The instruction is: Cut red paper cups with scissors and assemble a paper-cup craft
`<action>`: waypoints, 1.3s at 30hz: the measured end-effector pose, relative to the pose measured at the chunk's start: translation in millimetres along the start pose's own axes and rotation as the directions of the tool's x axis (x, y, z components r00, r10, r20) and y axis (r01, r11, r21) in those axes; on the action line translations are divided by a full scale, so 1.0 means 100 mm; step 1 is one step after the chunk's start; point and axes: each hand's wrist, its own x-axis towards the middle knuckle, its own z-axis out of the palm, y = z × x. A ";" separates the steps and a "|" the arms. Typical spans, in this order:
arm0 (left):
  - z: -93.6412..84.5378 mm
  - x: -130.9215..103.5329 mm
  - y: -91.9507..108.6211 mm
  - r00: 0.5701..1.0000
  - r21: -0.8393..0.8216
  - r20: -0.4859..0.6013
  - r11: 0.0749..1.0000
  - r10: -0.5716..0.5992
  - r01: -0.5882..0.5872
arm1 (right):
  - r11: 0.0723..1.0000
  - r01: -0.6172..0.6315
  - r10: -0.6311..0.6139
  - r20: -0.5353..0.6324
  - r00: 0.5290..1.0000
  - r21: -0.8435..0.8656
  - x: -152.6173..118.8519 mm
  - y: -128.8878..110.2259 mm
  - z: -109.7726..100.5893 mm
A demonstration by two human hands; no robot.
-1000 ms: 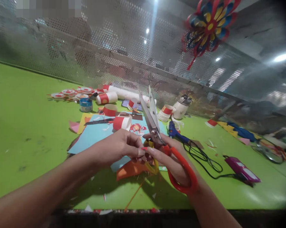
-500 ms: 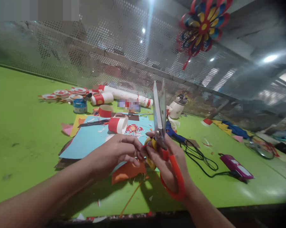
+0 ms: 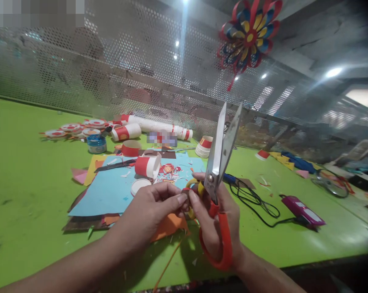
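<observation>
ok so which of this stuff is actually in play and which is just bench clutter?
In play:
- left hand and right hand, fingertips meeting on a small yellow and red paper piece
- orange-handled scissors, hooked on the right hand, blades up and slightly apart

Lying about:
- blue paper sheet
- paper cup
- blue pot
- purple device with black cable
</observation>
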 end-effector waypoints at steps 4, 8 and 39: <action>0.01 -0.01 0.01 0.999 0.018 -0.040 1.000 0.021 -0.021 | 1.000 -0.008 0.008 0.003 1.000 0.016 -0.01 0.01 0.02; -0.01 -0.01 0.01 0.999 -0.003 -0.025 1.000 0.020 -0.020 | 1.000 0.022 -0.021 0.006 1.000 -0.017 0.02 -0.01 0.02; -0.28 0.02 0.32 0.943 0.222 -0.198 0.950 0.266 -0.221 | 0.947 -0.077 0.223 0.463 0.858 -0.312 0.08 -0.13 -0.22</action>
